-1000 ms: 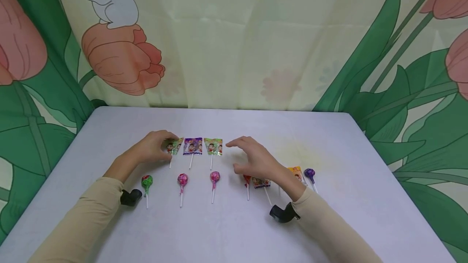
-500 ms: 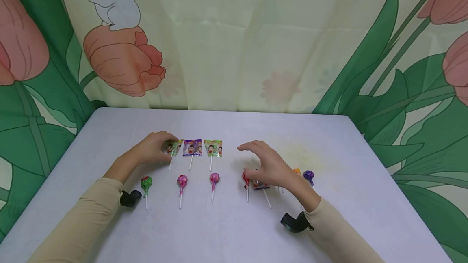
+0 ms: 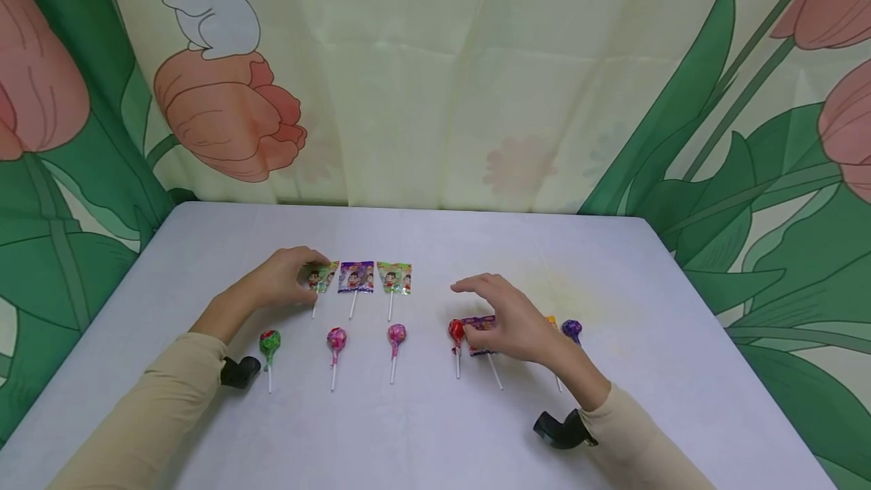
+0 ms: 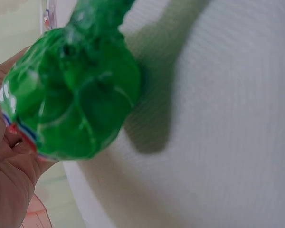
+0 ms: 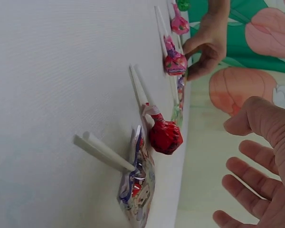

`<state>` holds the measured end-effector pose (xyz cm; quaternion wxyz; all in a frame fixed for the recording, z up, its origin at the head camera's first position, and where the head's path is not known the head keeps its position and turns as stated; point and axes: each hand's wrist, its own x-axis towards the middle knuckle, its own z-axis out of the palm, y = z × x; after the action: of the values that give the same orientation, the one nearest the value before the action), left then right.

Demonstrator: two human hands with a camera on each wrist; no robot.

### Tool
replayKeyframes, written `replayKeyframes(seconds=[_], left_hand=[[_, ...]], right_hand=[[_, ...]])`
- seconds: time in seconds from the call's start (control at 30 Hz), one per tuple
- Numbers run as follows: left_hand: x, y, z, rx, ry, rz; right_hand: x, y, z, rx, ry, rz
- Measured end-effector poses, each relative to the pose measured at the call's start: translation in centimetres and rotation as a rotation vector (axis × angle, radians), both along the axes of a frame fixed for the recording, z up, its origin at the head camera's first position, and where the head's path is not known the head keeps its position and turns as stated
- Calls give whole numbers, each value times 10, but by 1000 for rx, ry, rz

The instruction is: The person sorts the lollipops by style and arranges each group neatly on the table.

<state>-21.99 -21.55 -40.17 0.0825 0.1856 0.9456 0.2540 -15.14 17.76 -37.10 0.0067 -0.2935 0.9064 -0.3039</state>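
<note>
My left hand (image 3: 279, 278) curls thumb and fingers about the green flat-wrapped lollipop (image 3: 323, 277) at the left end of the back row. Beside it lie a purple flat-wrapped lollipop (image 3: 356, 277) and another green flat-wrapped one (image 3: 394, 277). A round green lollipop (image 4: 76, 99) fills much of the left wrist view. My right hand (image 3: 513, 324) hovers with fingers spread and holds nothing. Under it lies a dark purple flat-wrapped lollipop (image 5: 138, 190), partly hidden in the head view, next to a round red lollipop (image 5: 165, 137).
Two round pink lollipops (image 3: 336, 339) lie in the front row. A yellow-wrapped lollipop (image 3: 552, 320), mostly behind my right wrist, and a round purple lollipop (image 3: 571, 329) lie at the right. A printed curtain (image 3: 408, 97) hangs behind the white table (image 3: 381, 437).
My right hand has drawn back and to the right, from beside the back row to above the dark purple flat-wrapped lollipop. My left hand stays at the green flat-wrapped lollipop.
</note>
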Motion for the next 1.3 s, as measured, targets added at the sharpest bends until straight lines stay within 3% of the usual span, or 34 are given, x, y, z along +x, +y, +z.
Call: replayKeyframes(seconds=[0.8,1.3], left_hand=[[1,0,-1,-1,5,7],[-1,-1,-2,-12,4,7]], right_hand=[[10,23,-16,44,-18,2],[12,34,-24,155,-47,21]])
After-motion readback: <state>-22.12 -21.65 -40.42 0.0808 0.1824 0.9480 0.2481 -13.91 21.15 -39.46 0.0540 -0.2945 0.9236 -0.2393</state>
